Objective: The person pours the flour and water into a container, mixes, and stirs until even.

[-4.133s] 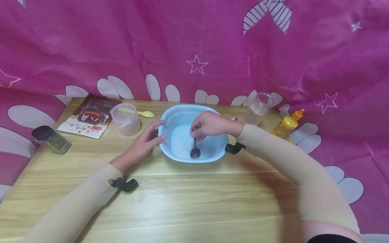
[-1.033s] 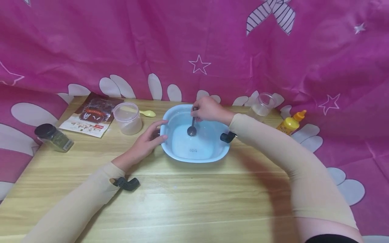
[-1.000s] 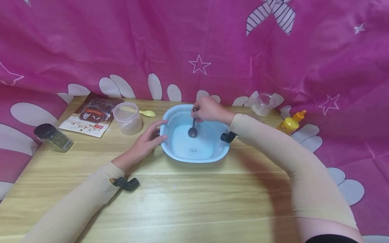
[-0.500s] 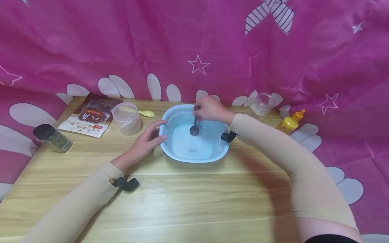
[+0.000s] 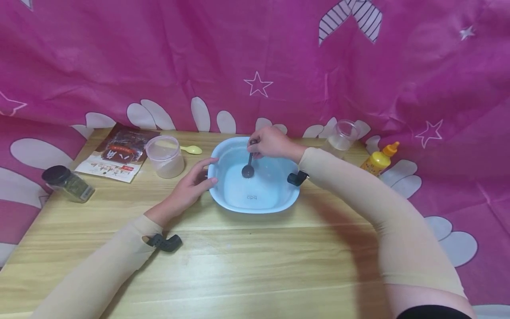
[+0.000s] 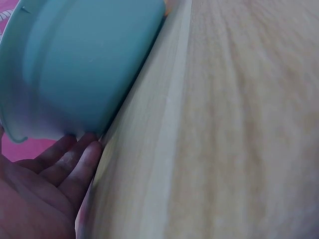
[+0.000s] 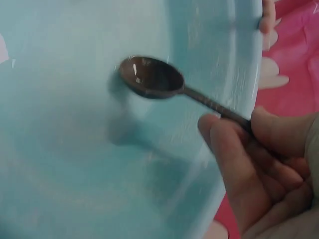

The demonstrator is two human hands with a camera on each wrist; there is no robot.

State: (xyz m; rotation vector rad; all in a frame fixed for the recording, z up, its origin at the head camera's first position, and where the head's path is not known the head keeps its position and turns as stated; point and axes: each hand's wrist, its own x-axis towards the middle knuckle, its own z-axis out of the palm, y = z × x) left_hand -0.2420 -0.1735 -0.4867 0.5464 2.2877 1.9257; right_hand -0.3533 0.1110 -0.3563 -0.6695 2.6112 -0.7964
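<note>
In the head view a pale blue plastic basin (image 5: 255,210) stands on the wooden table. My right hand (image 5: 274,142) pinches the handle of a dark brown measuring spoon (image 5: 248,171) between thumb and fingers. The spoon's small round bowl is over the basin's inside, left of the middle; glints show on its glossy hollow in the right wrist view. My left hand (image 5: 191,182) holds the basin's left side, thumb and index finger at the rim. Its other fingers lie against the outer wall low down, as the left wrist view shows.
To the left are a black-lidded spice jar (image 5: 68,184), a brown-and-white food packet (image 5: 119,153), a clear tub (image 5: 165,159) and a yellow spoon (image 5: 192,149). At the right stand a clear jar (image 5: 341,136) and a yellow bottle (image 5: 376,162). A pink curtain (image 5: 223,57) hangs behind.
Over four seconds my right hand has carried the spoon from the basin's near side to farther back. In the last half second the spoon has shifted slightly left. My left hand stays put.
</note>
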